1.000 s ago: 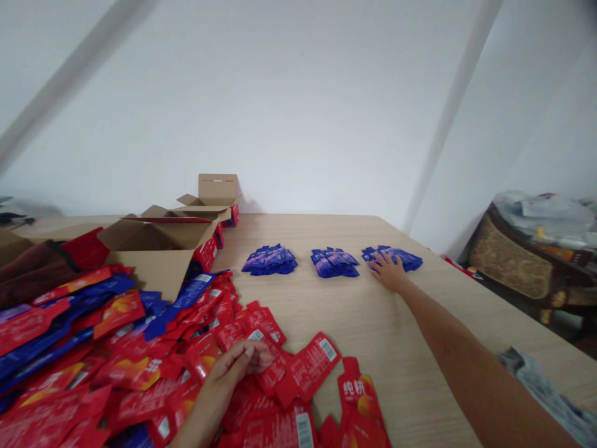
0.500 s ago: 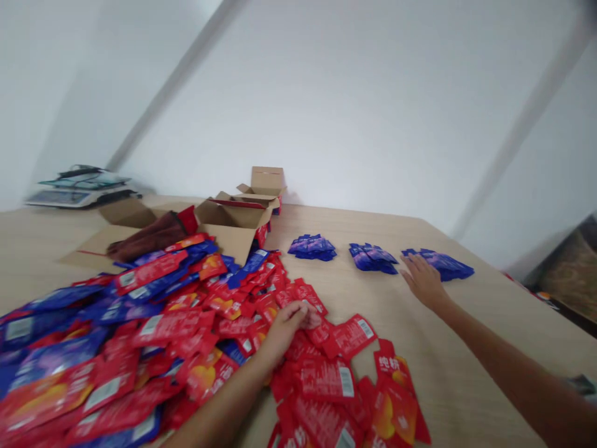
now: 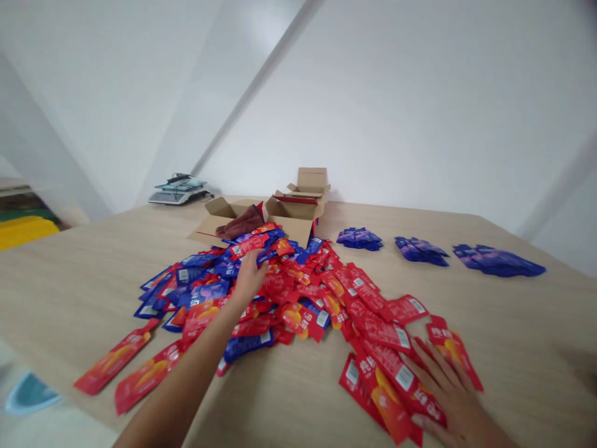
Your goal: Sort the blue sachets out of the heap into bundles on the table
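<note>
Right hand (image 3: pixel 445 389): fingers spread open over red pouches (image 3: pixel 385 358) at the near right.
Left hand (image 3: pixel 250 277): fingers curved over the mixed pile (image 3: pixel 298 292); cannot tell whether they grip a pouch.
Pile: red and blue pouches, heaped on the desk (image 3: pixel 280 398).
Blue stacks (image 3: pixel 421 251): three, in a row, right of the cartons (image 3: pixel 298 229).
Brown cloth (image 3: pixel 242 223): behind the pile.
Weighing scale (image 3: pixel 168 198): far left.

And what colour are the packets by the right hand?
Those packets are red, some with orange artwork, best seen in the head view.
</note>
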Available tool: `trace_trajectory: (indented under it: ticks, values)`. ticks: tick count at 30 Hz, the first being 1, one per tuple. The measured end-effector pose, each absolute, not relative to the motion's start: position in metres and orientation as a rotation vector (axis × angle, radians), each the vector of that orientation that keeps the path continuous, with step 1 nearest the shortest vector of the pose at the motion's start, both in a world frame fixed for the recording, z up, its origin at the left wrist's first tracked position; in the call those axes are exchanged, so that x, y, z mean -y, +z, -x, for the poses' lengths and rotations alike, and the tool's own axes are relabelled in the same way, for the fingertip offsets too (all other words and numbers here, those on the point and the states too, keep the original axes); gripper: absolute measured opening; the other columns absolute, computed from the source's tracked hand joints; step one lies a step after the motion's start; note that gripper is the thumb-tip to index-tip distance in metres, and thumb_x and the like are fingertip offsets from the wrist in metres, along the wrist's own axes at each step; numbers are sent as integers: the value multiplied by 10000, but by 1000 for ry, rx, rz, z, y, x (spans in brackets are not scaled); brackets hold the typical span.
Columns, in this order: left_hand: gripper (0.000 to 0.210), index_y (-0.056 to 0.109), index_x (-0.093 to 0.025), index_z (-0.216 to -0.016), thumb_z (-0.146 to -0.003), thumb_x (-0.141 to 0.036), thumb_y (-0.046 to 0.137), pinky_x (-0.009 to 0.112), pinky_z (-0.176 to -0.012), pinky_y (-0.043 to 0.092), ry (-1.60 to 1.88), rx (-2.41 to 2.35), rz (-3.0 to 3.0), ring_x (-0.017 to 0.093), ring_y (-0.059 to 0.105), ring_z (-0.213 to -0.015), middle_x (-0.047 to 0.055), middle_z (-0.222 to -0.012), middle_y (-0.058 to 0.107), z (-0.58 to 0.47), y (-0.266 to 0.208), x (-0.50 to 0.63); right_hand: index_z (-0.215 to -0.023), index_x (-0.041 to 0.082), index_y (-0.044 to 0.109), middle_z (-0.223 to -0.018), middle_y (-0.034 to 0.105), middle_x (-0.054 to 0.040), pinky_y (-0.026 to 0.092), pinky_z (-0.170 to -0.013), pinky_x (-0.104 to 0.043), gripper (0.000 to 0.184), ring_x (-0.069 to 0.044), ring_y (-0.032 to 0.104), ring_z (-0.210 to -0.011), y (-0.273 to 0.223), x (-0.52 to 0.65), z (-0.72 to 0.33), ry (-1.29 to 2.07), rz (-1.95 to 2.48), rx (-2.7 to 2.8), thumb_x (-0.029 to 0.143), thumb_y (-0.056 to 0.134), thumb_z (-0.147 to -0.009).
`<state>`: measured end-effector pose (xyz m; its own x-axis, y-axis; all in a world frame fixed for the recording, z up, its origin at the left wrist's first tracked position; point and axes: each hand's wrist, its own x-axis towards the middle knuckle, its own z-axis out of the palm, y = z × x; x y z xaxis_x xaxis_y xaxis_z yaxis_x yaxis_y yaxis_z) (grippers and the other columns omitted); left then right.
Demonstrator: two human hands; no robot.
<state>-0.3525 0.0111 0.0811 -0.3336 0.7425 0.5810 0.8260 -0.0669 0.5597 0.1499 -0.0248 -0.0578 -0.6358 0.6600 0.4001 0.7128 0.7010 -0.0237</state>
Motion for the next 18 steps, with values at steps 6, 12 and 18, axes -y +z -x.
trace_trajectory:
  ticks: [6, 12, 18]
  values:
    - [881, 274, -154, -1382, -651, -483, 638, 510, -964, 320, -509, 2329, 1613, 378, 306, -1263, 196, -1400, 314, 417, 81, -30, -1405, 411, 246, -1513, 195, -13, 266, -992, -588, 676, -344, 187, -1364, -43, 15, -98, -188, 1210, 2527, 624, 439, -794]
    - [804, 246, -196, -1407, -702, -408, 570, 499, -831, 406, -244, 2301, 1676, 398, 399, -1146, 207, -1334, 388, 404, 86, -61, -1424, 355, 233, -1514, 194, -62, 245, -1004, -564, 676, -313, 140, -1380, -25, 2, -60, -53, 1293, 2517, 591, 420, -818]
    - [609, 317, -166, -1391, -793, -134, 429, 431, -844, 415, -248, 2063, 1835, 332, 459, -1079, 203, -1222, 496, 363, 76, -58, -1423, 324, 261, -1510, 203, -82, 183, -1041, -541, 695, -286, 151, -1381, -22, 1, -55, 105, 1299, 2513, 519, 485, -795]
